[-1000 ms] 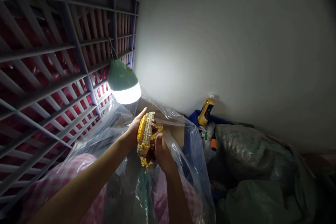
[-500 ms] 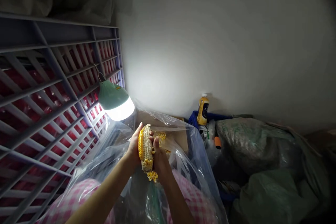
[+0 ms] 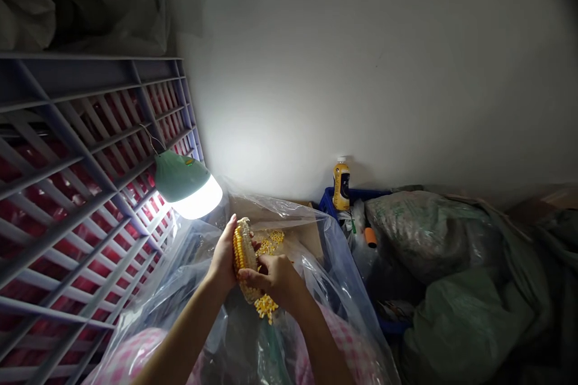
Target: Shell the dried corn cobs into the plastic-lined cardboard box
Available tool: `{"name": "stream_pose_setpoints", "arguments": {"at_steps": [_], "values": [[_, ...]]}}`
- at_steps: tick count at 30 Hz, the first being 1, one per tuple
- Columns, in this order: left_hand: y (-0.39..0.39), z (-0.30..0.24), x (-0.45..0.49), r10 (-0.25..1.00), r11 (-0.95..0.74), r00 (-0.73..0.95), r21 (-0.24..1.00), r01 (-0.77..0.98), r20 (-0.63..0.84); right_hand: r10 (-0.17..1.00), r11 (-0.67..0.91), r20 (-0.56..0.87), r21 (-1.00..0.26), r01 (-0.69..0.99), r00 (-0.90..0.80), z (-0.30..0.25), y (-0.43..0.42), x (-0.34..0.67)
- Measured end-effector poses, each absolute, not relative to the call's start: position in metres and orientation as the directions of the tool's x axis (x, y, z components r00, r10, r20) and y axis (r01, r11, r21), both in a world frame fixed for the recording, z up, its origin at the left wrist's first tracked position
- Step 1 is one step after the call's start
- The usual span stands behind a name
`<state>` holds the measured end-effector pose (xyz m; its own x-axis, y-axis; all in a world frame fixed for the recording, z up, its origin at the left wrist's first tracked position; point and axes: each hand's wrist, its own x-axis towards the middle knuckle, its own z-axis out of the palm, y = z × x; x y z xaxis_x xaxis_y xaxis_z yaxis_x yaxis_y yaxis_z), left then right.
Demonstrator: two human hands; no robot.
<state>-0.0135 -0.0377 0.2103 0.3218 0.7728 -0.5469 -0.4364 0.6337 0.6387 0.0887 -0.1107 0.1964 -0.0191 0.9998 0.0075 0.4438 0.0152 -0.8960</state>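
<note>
A corn cob (image 3: 246,257) is held upright and slightly tilted over a clear plastic sheet. Rows of yellow kernels cover its left side, while much of the side facing me is bare and pale. My left hand (image 3: 224,257) wraps round the cob's left side. Across its lower right side lies my right hand (image 3: 279,280), thumb pressed on the cob and fingers curled; some fingertips are hidden behind it. Loose corn kernels (image 3: 266,307) lie just below the right hand, and more are scattered beyond the cob on the plastic sheet (image 3: 332,271).
A lit green lamp (image 3: 187,183) hangs on the purple plastic crate (image 3: 102,174) at left. At right, a yellow bottle (image 3: 341,185) stands by a blue basket (image 3: 326,200), near an orange-ended object (image 3: 370,237) and full sacks (image 3: 428,231). A pale wall rises behind.
My right thumb has come down across the front of the cob, lower than before. The cob has turned a little, showing more kernel rows. The whole view has shifted slightly.
</note>
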Motion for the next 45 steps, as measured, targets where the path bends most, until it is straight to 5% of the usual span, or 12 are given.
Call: {"name": "stream_pose_setpoints", "arguments": {"at_steps": [4,7,9,14,25,31,39,45], "values": [[-0.040,0.211,-0.013,0.705,0.708,0.464,0.567,-0.421,-0.536,0.989,0.041,0.102,-0.880,0.472,0.103,0.190,-0.106,0.083],[-0.039,0.212,-0.015,0.668,0.740,0.598,0.478,-0.474,-0.442,0.988,-0.057,-0.030,-0.983,0.176,0.151,0.189,-0.105,0.081],[-0.038,0.212,-0.017,0.648,0.756,0.660,0.426,-0.497,-0.381,0.992,-0.089,-0.087,-0.996,0.022,0.090,0.191,-0.105,0.083],[-0.036,0.211,-0.019,0.677,0.736,0.643,0.352,-0.579,-0.358,0.976,-0.070,-0.060,-0.997,-0.040,-0.208,0.193,-0.107,0.092],[-0.032,0.207,-0.018,0.725,0.689,0.564,0.389,-0.612,-0.397,0.995,0.095,0.101,-0.906,0.413,-0.007,0.195,-0.109,0.082],[-0.032,0.208,-0.018,0.751,0.660,0.542,0.437,-0.611,-0.377,0.997,0.063,0.054,-0.975,0.211,-0.049,0.192,-0.108,0.086],[-0.034,0.209,-0.016,0.731,0.682,0.506,0.478,-0.554,-0.458,0.999,0.041,0.046,-0.919,0.393,0.003,0.198,-0.111,0.086],[-0.038,0.214,-0.020,0.678,0.732,0.612,0.443,-0.518,-0.407,0.996,-0.066,-0.059,-0.994,0.091,0.070,0.185,-0.103,0.082]]}}
